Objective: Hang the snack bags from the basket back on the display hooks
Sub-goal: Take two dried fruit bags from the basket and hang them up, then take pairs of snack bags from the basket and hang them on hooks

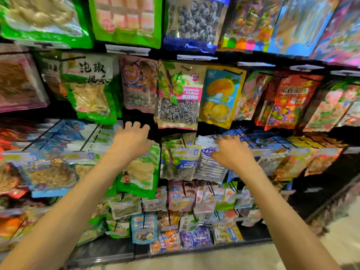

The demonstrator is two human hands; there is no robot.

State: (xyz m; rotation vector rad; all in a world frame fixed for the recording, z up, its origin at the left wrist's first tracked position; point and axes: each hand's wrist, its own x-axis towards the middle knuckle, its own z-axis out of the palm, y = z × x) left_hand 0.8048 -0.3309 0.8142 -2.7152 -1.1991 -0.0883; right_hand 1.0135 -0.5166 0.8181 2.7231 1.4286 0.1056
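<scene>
Your left hand (131, 137) reaches to the centre of the frame, fingers curled over the top of a green snack bag (140, 172) hanging there; whether it grips the bag you cannot tell. Your right hand (231, 152), right of centre, pinches the top of a white snack bag (209, 164) on its hook, beside a plum bag (178, 162)

1. Both bare hands reach into a rack of hanging snack bags.
2. The left hand (131, 137) lies above a green bag (143, 172), fingers bent over its top.
3. The right hand (232, 151) touches a white bag (209, 164); its grip seems a pinch, though blurred.
4. A plum bag (178, 98) hangs above, between them.
</scene>
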